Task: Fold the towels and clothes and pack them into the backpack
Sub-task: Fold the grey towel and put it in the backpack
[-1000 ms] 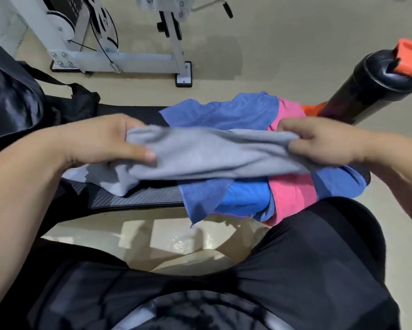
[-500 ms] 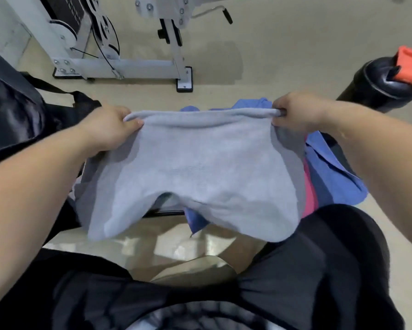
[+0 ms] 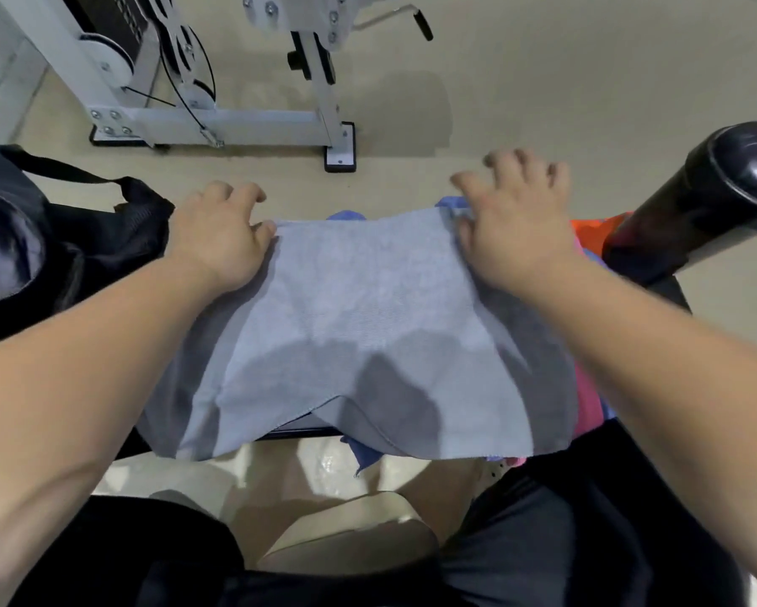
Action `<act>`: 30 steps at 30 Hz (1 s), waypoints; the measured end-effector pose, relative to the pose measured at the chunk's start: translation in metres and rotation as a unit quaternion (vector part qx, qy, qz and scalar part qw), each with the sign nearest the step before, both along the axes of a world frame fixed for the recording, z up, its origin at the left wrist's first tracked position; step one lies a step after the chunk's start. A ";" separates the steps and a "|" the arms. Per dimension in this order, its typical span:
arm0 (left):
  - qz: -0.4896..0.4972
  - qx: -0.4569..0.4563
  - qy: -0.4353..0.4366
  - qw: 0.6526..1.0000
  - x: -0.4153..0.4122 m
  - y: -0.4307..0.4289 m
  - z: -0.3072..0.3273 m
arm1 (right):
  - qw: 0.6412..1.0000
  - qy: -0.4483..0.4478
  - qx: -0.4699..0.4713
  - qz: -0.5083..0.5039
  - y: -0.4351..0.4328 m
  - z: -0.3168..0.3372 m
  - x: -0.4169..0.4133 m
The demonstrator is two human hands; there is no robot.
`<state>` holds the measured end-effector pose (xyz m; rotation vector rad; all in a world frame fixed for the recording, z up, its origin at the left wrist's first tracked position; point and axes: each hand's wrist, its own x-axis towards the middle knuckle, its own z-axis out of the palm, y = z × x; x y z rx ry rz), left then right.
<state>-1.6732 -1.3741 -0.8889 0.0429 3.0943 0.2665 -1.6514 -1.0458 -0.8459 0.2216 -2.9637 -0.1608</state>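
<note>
logging counts left to right. one black backpack (image 3: 15, 238) at the left edge of view, a strap looping off its far side. one white metal machine frame (image 3: 236, 124) on the floor beyond. two hands, both bare, forearms reaching forward from the bottom corners.

left hand (image 3: 219, 238): knuckles up, fingers loosely curled past the far edge, thumb lying against the far left corner of the grey towel (image 3: 359, 326). cannot tell whether it pinches that corner or only rests on it.

grey towel: one, spread flat between the hands over the pile on the counter (image 3: 665, 291). its near hem hangs off the front edge, above the person's lap. shadows of both arms fall on its near half.

under it, cloth peeks out: blue cloth (image 3: 364, 457) shows below the near hem and again at the far edge, number of blue pieces unclear; one pink cloth (image 3: 589, 400) along the right side; one orange cloth (image 3: 589, 234) further back on the right.

right hand (image 3: 516, 225): palm down on the far right corner of the towel, fingers spread and straight-ish, gripping nothing. hands sit well apart, one at each far corner.

one black bottle (image 3: 691, 203) at the right edge, beside the orange cloth, tilted in this wide view.
</note>
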 end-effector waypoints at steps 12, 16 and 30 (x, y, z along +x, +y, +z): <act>0.045 0.007 0.099 0.994 0.114 -0.030 0.008 | 0.980 -0.154 -0.049 -0.114 -0.007 -0.053 0.058; 0.092 -0.020 0.087 0.992 0.126 -0.048 0.020 | 0.988 -0.135 -0.042 -0.057 -0.037 -0.035 0.061; 0.079 0.017 -0.039 0.996 0.114 -0.048 0.025 | 0.957 -0.236 -0.017 0.167 -0.108 -0.048 0.093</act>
